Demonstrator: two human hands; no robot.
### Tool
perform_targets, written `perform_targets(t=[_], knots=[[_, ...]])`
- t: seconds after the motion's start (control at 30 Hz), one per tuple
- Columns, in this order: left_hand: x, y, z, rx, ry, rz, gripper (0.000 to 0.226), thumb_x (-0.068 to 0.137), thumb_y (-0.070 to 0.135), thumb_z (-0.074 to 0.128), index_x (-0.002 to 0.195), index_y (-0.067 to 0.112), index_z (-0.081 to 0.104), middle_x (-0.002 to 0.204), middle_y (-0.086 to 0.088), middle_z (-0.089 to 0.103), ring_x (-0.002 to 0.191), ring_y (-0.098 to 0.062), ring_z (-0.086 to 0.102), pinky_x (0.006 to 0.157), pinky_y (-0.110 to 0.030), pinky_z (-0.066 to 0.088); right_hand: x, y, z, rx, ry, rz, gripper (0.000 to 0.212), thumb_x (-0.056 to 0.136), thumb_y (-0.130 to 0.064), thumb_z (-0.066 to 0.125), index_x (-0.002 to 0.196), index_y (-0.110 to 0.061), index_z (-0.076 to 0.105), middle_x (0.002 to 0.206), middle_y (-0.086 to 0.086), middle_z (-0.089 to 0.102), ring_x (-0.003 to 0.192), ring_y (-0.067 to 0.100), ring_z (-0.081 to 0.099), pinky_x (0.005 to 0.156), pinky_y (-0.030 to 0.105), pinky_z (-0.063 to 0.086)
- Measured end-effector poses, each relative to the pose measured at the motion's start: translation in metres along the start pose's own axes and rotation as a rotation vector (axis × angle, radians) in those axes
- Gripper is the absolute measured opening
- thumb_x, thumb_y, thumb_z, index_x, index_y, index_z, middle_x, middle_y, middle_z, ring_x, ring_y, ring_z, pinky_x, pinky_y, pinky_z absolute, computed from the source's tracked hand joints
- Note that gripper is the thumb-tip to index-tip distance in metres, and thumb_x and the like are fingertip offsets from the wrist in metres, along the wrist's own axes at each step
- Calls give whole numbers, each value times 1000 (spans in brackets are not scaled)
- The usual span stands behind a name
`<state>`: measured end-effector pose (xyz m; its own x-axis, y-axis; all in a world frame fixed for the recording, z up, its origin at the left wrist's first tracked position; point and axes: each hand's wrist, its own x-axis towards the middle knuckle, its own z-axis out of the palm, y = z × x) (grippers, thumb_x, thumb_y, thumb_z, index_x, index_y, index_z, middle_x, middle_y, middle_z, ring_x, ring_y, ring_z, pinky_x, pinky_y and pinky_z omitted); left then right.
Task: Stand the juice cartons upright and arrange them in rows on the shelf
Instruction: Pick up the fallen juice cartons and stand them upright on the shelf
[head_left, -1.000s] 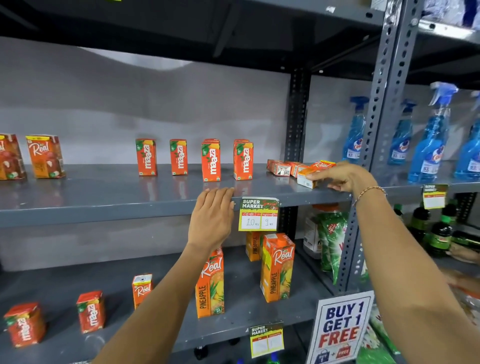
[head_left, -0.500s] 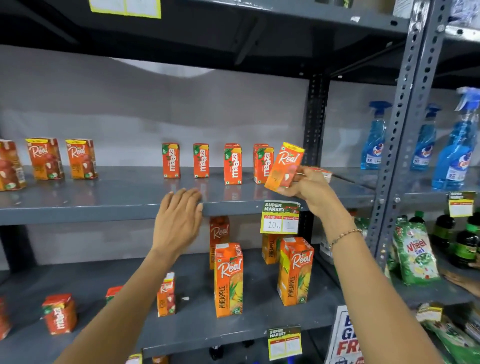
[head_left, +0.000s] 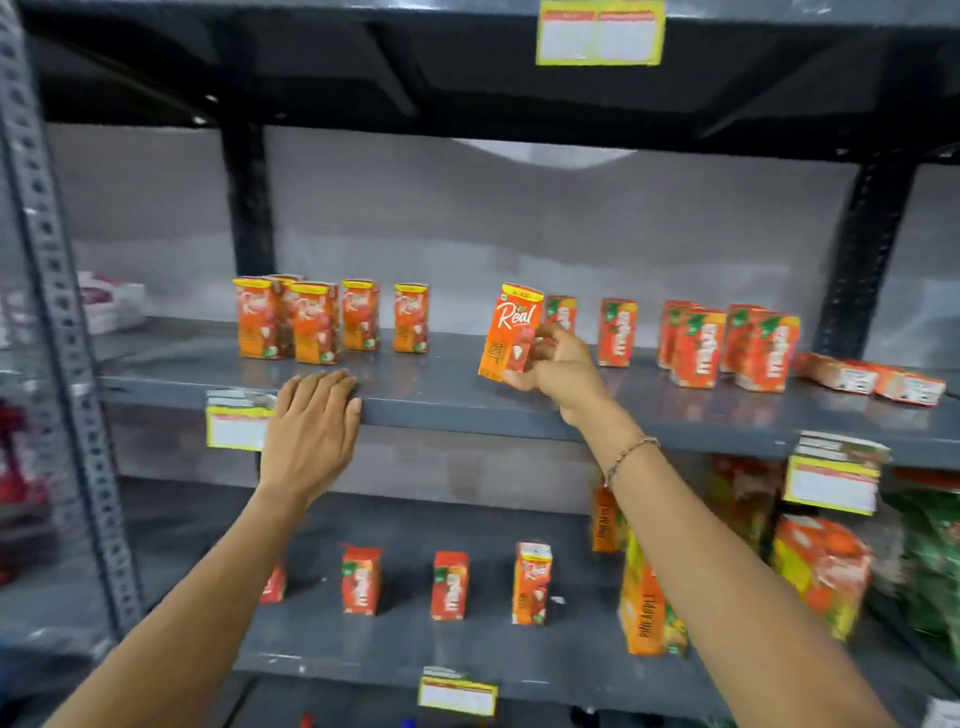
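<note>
My right hand (head_left: 558, 366) grips a small orange Real juice carton (head_left: 509, 332), held slightly tilted just above the grey middle shelf (head_left: 452, 395). Left of it, several Real cartons (head_left: 317, 322) stand upright in a row. To the right stand several Maaza cartons (head_left: 698, 345), and two cartons (head_left: 872, 382) lie flat at the far right. My left hand (head_left: 314, 421) rests flat on the shelf's front edge, fingers together, holding nothing.
The lower shelf (head_left: 467, 649) holds small upright cartons (head_left: 449, 584) and tall pineapple cartons (head_left: 647, 608). Yellow price tags (head_left: 236, 428) hang from the shelf edges. A perforated upright post (head_left: 57, 312) stands at the left; green packets (head_left: 930, 571) are at the lower right.
My right hand has carried the Real carton leftward from the lying cartons toward the Real row. My left hand has slid left along the shelf edge. The view has panned left.
</note>
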<state>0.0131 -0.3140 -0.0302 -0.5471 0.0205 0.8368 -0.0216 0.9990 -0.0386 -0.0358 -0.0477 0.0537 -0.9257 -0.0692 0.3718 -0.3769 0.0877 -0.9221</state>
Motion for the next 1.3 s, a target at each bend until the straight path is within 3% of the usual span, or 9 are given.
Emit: perform_targets(t=[0.27,0.53,0.83,1.0,1.17,1.3], knots=[[3,-64,14,-27,93,66,42,98,30,29,109,8,64,108,-9,67,98,-31,61,96,-41,37,45,-6,134,-189,-7,28,62,66,6,75,121,-10,51,112,11,64,102,23,60,91,35,51],[7,-73,28,-66,169,154,40,98,30,30,105,8,63,101,-7,66,88,-29,59,83,-37,37,82,-2,183,-397,66,63,63,73,1,72,129,-16,48,130,6,58,121,26,53,100,39,46],[8,-75,41,-80,198,173,39,97,31,31,105,10,63,103,-6,65,88,-27,58,83,-36,36,85,4,177,-431,39,101,62,71,-2,76,124,-18,51,125,5,62,117,25,57,99,40,47],[7,-74,38,-79,187,172,39,97,31,32,106,9,63,103,-6,66,88,-26,58,84,-36,36,74,0,163,-427,-67,159,57,72,7,71,121,-14,52,126,7,61,119,25,56,103,40,45],[6,-63,29,-115,174,83,39,98,29,31,102,10,64,101,-5,67,91,-25,59,86,-36,37,40,0,113,-350,85,-12,45,77,12,58,119,-5,55,123,14,62,114,25,58,87,29,49],[7,-31,24,-102,196,42,34,98,28,33,97,13,64,97,-3,66,93,-26,59,96,-39,35,12,0,58,-281,214,-127,33,79,14,50,106,0,63,109,18,67,96,19,62,87,25,48]])
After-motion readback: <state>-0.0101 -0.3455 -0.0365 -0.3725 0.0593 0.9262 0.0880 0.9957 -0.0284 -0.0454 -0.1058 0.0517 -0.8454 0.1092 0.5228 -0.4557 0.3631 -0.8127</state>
